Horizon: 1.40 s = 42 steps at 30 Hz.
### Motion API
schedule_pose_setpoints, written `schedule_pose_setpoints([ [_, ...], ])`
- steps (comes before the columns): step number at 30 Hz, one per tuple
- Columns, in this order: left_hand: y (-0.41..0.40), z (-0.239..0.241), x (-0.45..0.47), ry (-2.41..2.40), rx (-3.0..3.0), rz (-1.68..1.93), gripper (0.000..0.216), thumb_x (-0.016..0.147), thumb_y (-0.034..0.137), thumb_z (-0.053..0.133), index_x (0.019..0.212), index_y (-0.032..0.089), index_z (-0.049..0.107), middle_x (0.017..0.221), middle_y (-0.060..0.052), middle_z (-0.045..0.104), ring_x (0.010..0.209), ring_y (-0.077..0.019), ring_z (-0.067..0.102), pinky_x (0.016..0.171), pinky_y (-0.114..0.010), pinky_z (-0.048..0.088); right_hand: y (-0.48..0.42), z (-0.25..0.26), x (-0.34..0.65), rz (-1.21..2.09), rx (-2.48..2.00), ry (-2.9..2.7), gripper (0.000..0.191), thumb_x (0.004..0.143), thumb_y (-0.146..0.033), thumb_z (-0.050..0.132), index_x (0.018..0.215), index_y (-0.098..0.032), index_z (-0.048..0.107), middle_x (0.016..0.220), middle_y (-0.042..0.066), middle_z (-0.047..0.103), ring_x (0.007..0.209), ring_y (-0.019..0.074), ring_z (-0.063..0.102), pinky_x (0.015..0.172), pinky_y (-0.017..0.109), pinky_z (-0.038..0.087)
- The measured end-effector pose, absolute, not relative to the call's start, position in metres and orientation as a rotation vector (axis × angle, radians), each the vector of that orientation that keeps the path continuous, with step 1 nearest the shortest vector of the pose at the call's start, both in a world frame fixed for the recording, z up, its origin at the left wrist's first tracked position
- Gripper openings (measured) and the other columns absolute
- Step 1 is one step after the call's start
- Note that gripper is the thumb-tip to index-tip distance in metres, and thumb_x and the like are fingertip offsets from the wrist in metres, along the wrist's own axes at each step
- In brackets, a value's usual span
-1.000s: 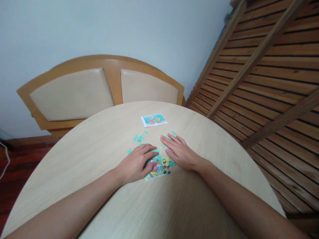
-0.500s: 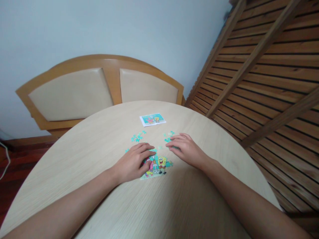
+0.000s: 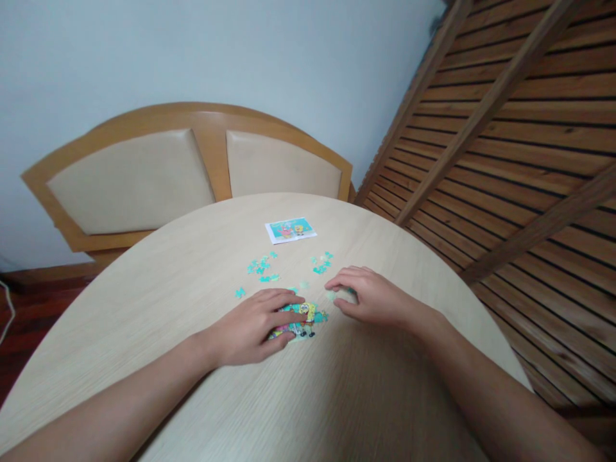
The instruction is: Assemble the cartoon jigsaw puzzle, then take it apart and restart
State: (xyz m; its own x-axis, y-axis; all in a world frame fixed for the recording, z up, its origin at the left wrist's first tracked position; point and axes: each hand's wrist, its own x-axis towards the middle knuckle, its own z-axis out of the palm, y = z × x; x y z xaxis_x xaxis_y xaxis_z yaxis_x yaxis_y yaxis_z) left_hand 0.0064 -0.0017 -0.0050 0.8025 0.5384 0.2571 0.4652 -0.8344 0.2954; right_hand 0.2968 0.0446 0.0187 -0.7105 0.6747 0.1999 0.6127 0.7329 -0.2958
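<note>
The forearms enter from the lower left and lower right corners of the frame, over the round wooden table (image 3: 298, 410). Just below the middle of the frame lies the partly assembled puzzle (image 3: 308, 328), printed with cartoon figures. The left hand (image 3: 253, 326) lies palm down over its left part, fingers slightly spread and reaching across the picture, the thumb near its lower edge; it covers much of the print, and the yellow figure shows just beyond the fingertips.

To the right of the puzzle and a little above it, apart from it, is the right hand (image 3: 369, 294). Its fingers are curved, with a gap between them and the thumb. Pale green pieces (image 3: 331, 296) show at that gap; whether the hand touches them I cannot tell.

Farther up, a single turquoise piece (image 3: 240, 292) lies beyond the left hand, then a loose cluster (image 3: 262, 263) left of center and a smaller cluster (image 3: 319, 269) above the right hand. Beyond these, near the middle of the frame, lies a picture card (image 3: 290, 230). Behind the table stands a padded wooden backrest (image 3: 129, 176).
</note>
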Motion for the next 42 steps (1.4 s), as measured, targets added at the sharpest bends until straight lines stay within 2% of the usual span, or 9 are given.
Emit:
schedule_pose_setpoints([
  [3, -0.002, -0.006, 0.007, 0.799, 2.763, 0.505, 0.043, 0.096, 0.024, 0.058, 0.139, 0.031, 0.058, 0.143, -0.007, 0.057, 0.130, -0.0277, 0.054, 0.110, -0.050, 0.046, 0.042, 0.023, 0.295, 0.292, -1.077, -2.694, 0.018, 0.087, -0.030, 0.070, 0.101, -0.020, 0.075, 0.103, 0.007, 0.076, 0.100, 0.0256, 0.068, 0.091, 0.041, 0.047],
  [6, -0.002, -0.006, 0.007, 0.805, 2.756, 0.504, 0.044, 0.096, 0.024, 0.058, 0.139, 0.031, 0.058, 0.143, -0.007, 0.057, 0.131, -0.0279, 0.054, 0.111, -0.050, 0.045, 0.040, 0.024, 0.295, 0.398, -0.995, -2.741, 0.012, 0.089, -0.022, 0.067, 0.093, -0.022, 0.077, 0.096, 0.004, 0.076, 0.094, 0.0215, 0.069, 0.089, 0.036, 0.047],
  [16, -0.001, -0.005, 0.007, 0.777, 2.736, 0.524, 0.043, 0.097, 0.024, 0.056, 0.139, 0.031, 0.058, 0.141, -0.007, 0.059, 0.130, -0.0280, 0.055, 0.112, -0.051, 0.044, 0.028, 0.033, 0.289, 0.824, -0.795, -2.785, 0.033, 0.074, 0.002, 0.060, 0.085, -0.023, 0.079, 0.089, 0.000, 0.077, 0.088, 0.0170, 0.070, 0.086, 0.028, 0.051],
  [22, -0.002, -0.004, 0.007, 0.795, 2.736, 0.503, 0.042, 0.097, 0.023, 0.056, 0.138, 0.030, 0.059, 0.143, -0.007, 0.057, 0.131, -0.0277, 0.054, 0.113, -0.051, 0.043, 0.026, 0.037, 0.289, 0.757, -1.087, -2.732, 0.013, 0.077, -0.017, 0.071, 0.089, -0.020, 0.076, 0.086, 0.002, 0.075, 0.077, 0.0173, 0.067, 0.072, 0.027, 0.049],
  [26, -0.002, -0.006, 0.007, 0.788, 2.726, 0.540, 0.041, 0.097, 0.023, 0.057, 0.137, 0.030, 0.059, 0.142, -0.007, 0.058, 0.131, -0.0282, 0.054, 0.112, -0.051, 0.044, 0.027, 0.033, 0.291, 0.747, -1.227, -2.703, 0.022, 0.075, -0.031, 0.079, 0.094, -0.021, 0.076, 0.085, 0.002, 0.073, 0.074, 0.0175, 0.064, 0.065, 0.027, 0.047],
  [28, -0.002, -0.006, 0.007, 0.792, 2.722, 0.535, 0.041, 0.096, 0.023, 0.057, 0.137, 0.030, 0.060, 0.142, -0.007, 0.058, 0.131, -0.0284, 0.054, 0.112, -0.051, 0.044, 0.026, 0.033, 0.288, 0.799, -1.143, -2.735, 0.018, 0.077, -0.021, 0.074, 0.095, -0.020, 0.077, 0.085, 0.002, 0.073, 0.074, 0.0164, 0.064, 0.067, 0.026, 0.047],
  [33, -0.002, -0.006, 0.007, 0.787, 2.725, 0.516, 0.044, 0.096, 0.023, 0.057, 0.139, 0.030, 0.058, 0.142, -0.007, 0.058, 0.131, -0.0284, 0.053, 0.112, -0.051, 0.043, 0.020, 0.036, 0.283, 0.850, -0.901, -2.798, 0.038, 0.074, -0.001, 0.058, 0.100, -0.022, 0.078, 0.086, 0.001, 0.073, 0.073, 0.0138, 0.064, 0.071, 0.024, 0.047],
  [37, -0.002, -0.005, 0.007, 0.801, 2.729, 0.496, 0.043, 0.096, 0.023, 0.057, 0.140, 0.029, 0.057, 0.142, -0.007, 0.057, 0.132, -0.0283, 0.053, 0.113, -0.051, 0.043, 0.019, 0.036, 0.283, 0.778, -1.077, -2.767, 0.020, 0.076, -0.018, 0.072, 0.096, -0.020, 0.076, 0.084, 0.002, 0.072, 0.074, 0.0163, 0.062, 0.068, 0.026, 0.045],
  [42, -0.002, -0.005, 0.007, 0.809, 2.729, 0.479, 0.042, 0.097, 0.024, 0.057, 0.139, 0.028, 0.058, 0.142, -0.007, 0.057, 0.131, -0.0274, 0.052, 0.114, -0.050, 0.042, 0.017, 0.034, 0.280, 0.829, -1.185, -2.720, 0.024, 0.075, -0.032, 0.081, 0.093, -0.019, 0.073, 0.080, 0.000, 0.070, 0.069, 0.0156, 0.060, 0.064, 0.026, 0.042],
])
